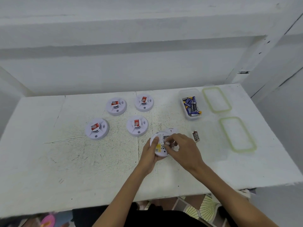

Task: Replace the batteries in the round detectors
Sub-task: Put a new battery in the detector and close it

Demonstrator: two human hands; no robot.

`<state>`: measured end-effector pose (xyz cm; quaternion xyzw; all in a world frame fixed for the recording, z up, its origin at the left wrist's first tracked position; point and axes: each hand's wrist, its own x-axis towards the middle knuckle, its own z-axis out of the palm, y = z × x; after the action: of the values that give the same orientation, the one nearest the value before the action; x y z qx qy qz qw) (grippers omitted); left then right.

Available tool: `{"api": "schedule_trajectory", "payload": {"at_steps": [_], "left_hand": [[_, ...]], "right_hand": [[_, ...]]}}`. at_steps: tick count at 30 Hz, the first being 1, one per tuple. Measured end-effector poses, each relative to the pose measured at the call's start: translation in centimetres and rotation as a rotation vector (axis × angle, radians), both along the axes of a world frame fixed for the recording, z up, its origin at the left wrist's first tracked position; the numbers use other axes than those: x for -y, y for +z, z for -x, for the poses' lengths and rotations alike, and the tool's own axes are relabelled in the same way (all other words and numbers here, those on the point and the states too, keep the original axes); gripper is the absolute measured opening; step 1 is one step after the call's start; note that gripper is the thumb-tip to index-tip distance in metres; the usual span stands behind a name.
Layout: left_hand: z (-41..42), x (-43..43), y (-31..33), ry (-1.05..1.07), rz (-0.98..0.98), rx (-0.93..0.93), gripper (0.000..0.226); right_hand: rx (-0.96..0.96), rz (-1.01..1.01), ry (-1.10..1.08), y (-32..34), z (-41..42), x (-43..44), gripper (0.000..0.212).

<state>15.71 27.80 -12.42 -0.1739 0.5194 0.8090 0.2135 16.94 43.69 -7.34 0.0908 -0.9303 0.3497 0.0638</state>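
Back-up detector (158,147) in gripping left hand (148,158); battery (168,143), long axis crosswise, pinched in right hand (185,149).

1. Round detectors, five: far-left detector (116,106); far-right detector (144,102); near-left detector (97,128); near-right detector (137,125); one upturned detector (158,147).
2. Loose round cover (172,130), one.
3. Batteries: one loose battery (196,136); one pinched battery (168,143); one battery heap (191,104), too jumbled to count.
4. Clear tub (188,91), one.
5. Green-rimmed lids, two: far lid (216,99); near lid (237,134).
6. Hands, two: left hand (148,158); right hand (185,151).
7. Table (49,153), one.
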Motion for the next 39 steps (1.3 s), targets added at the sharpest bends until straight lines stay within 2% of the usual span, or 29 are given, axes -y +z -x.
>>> {"api": "schedule_trajectory", "payload": {"at_steps": [4,8,11,14,25,30,35,37,39], "left_hand": [[0.0,0.0,0.1,-0.006,-0.007,-0.002,0.036],[0.0,0.1,0.2,0.005,-0.035,0.012,0.035],[0.2,0.1,0.1,0.02,-0.047,0.034,0.036],[0.3,0.2,0.1,0.035,-0.05,0.038,0.033],[0.4,0.5,0.2,0.027,-0.03,0.043,0.037],[0.5,0.7,0.3,0.038,-0.059,0.042,0.041],[-0.2,0.6,0.6,0.043,-0.042,-0.006,0.044],[-0.3,0.7,0.5,0.073,0.003,-0.009,0.042],[-0.2,1.2,0.4,0.111,0.032,0.0,0.038]], "right_hand": [[0.014,-0.053,0.065,-0.6,-0.7,-0.1,0.024],[0.083,0.124,-0.022,-1.3,-0.6,-0.3,0.025],[0.215,0.293,-0.146,-1.1,-0.6,0.1,0.045],[0.375,0.399,-0.177,-1.0,-0.1,0.4,0.065],[0.44,0.535,-0.24,-1.6,0.7,0.4,0.056],[0.404,0.583,-0.251,-1.7,0.5,1.3,0.047],[0.355,0.498,-0.3,-1.8,0.8,1.4,0.015],[0.318,0.454,-0.328,-2.3,0.8,1.6,0.026],[0.206,0.323,-0.34,-2.9,0.7,1.6,0.024]]}}
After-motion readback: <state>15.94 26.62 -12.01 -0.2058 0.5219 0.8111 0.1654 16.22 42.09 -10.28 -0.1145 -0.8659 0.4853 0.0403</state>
